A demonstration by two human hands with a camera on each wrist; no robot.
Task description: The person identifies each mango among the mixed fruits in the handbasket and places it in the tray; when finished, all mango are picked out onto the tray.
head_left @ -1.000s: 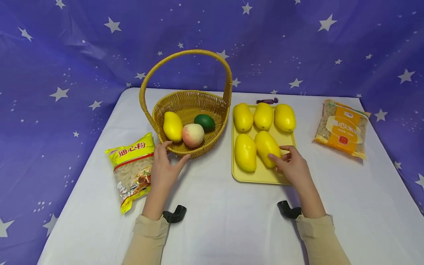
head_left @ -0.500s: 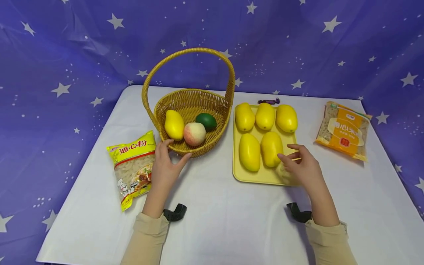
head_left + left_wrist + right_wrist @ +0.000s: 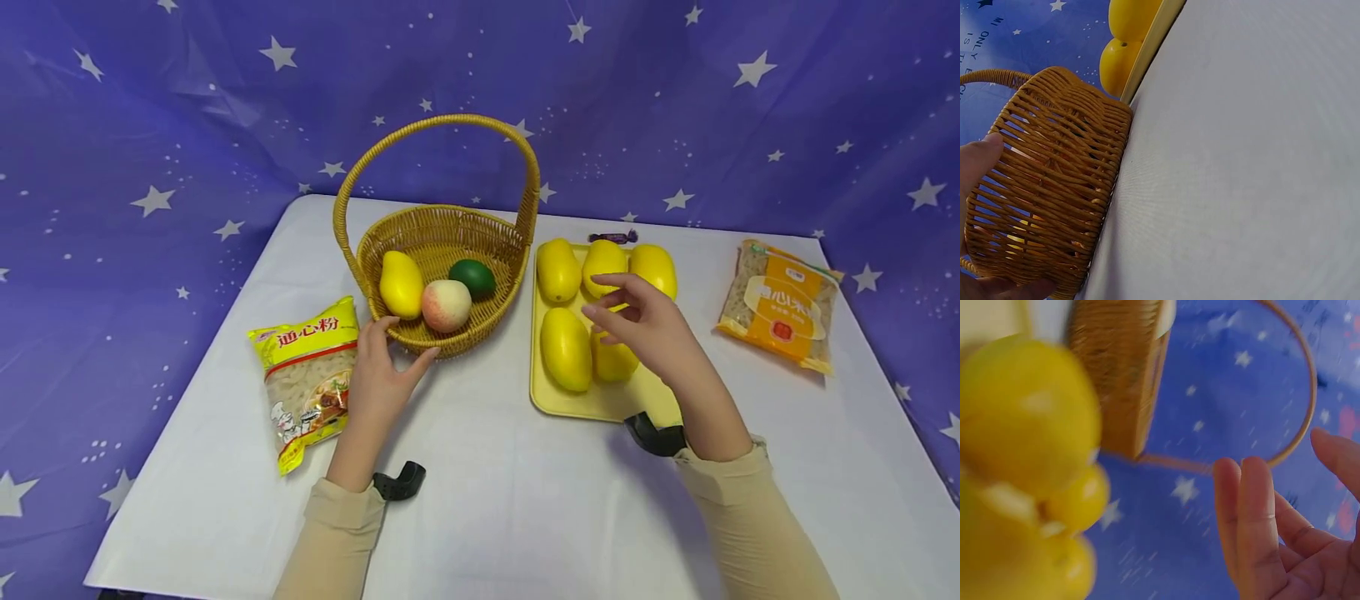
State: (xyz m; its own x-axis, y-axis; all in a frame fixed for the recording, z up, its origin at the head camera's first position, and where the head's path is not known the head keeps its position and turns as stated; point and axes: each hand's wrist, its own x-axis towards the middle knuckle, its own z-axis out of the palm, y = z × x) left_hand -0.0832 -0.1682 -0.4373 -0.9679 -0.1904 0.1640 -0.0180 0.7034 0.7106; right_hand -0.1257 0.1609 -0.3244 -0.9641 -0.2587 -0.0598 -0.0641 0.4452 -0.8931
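Observation:
A wicker basket (image 3: 480,329) holds a yellow mango (image 3: 401,285), a pinkish peach (image 3: 446,306) and a dark green oval fruit (image 3: 472,278). My left hand (image 3: 378,375) grips its near left side, thumb and fingers spread along the rim and wall; the left wrist view shows the thumb (image 3: 985,150) against the weave. Over the yellow tray (image 3: 570,408) hovers my right hand (image 3: 648,325), fingers apart and holding nothing. Several yellow mangoes (image 3: 566,350) lie on that tray in two rows, some partly hidden by the hand.
A yellow-topped bag of macaroni (image 3: 307,375) lies left of the basket. On the far right is an orange-labelled bag (image 3: 780,304). A purple wrapped candy (image 3: 613,237) sits behind the tray. Starry blue cloth (image 3: 225,125) hangs behind the white table (image 3: 480,500).
The right hand has let go of the front-row mango, drawn back to the right, then risen and moved forward and left above the tray. The left hand stays at the basket.

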